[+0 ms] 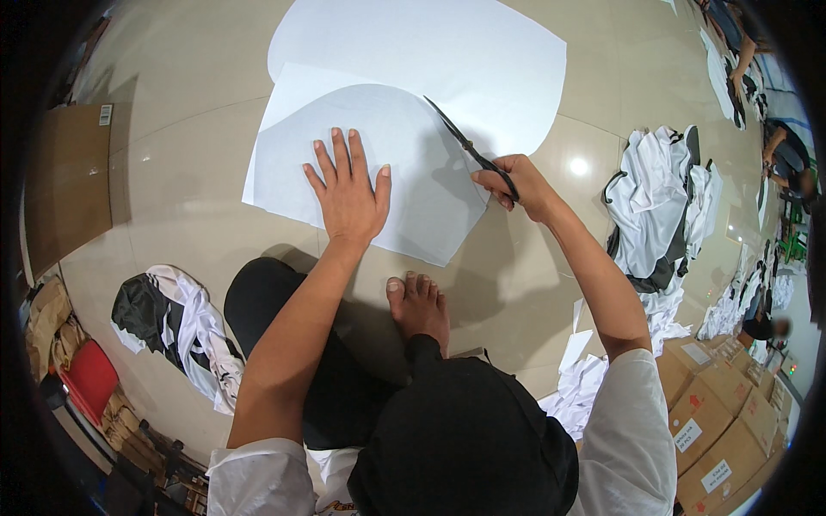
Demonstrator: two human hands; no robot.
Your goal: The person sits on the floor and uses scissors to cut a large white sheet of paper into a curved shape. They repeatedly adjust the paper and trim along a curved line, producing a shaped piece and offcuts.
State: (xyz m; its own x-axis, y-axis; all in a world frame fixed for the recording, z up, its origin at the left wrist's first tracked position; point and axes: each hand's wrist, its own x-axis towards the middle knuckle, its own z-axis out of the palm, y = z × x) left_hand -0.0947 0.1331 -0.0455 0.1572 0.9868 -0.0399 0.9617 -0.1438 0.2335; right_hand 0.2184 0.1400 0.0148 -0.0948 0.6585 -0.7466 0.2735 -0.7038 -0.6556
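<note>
My left hand (350, 193) lies flat with its fingers spread on a pale grey-white sheet (404, 224) that has a curved upper edge. My right hand (523, 187) grips black-handled scissors (471, 150) by the loops. Their dark blades point up and left, with the tip by the curved edge of the sheet. Beneath lies a larger white sheet (413, 43), rounded at its far right. Whether the sheets are paper or cloth I cannot tell.
My bare foot (420, 310) rests just below the sheets. White and black cloth heaps lie at right (658, 202) and left (176, 327). Brown cartons (723, 413) stand at lower right, a brown board (69, 181) at far left. Other people (785, 155) sit along the right rim.
</note>
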